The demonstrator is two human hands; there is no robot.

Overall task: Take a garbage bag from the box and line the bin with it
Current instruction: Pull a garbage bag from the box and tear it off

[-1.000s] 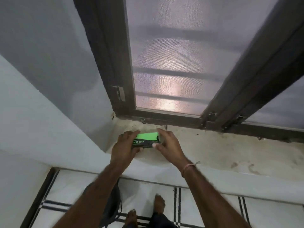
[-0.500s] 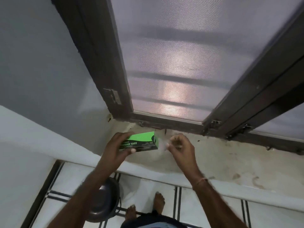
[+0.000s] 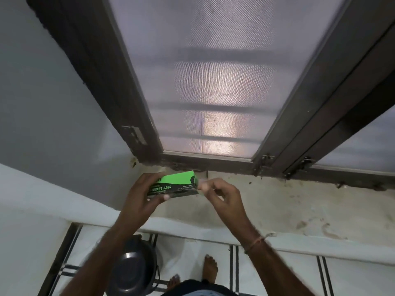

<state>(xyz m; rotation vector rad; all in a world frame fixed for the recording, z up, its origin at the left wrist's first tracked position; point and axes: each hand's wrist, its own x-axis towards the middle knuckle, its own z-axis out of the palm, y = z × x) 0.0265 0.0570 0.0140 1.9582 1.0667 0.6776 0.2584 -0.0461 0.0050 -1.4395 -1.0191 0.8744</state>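
A green and black garbage bag box (image 3: 174, 184) is held just above the left end of the window sill. My left hand (image 3: 140, 199) grips its left half from below, thumb on the front face. My right hand (image 3: 224, 198) is at the box's right end, its fingertips pinched together against the end flap. Motion blur hides what exactly they pinch. No bag shows outside the box. The dark round bin (image 3: 132, 272) stands on the floor below my left forearm, which partly covers it.
A stained concrete sill (image 3: 310, 208) runs to the right under a dark-framed mesh window (image 3: 213, 103). A grey wall closes off the left side. Below are white floor tiles with black stripes and my bare feet (image 3: 210, 268).
The box has been lifted off the sill and tilted, now held by my left hand alone. My right hand let go of its side and moved to its right end.
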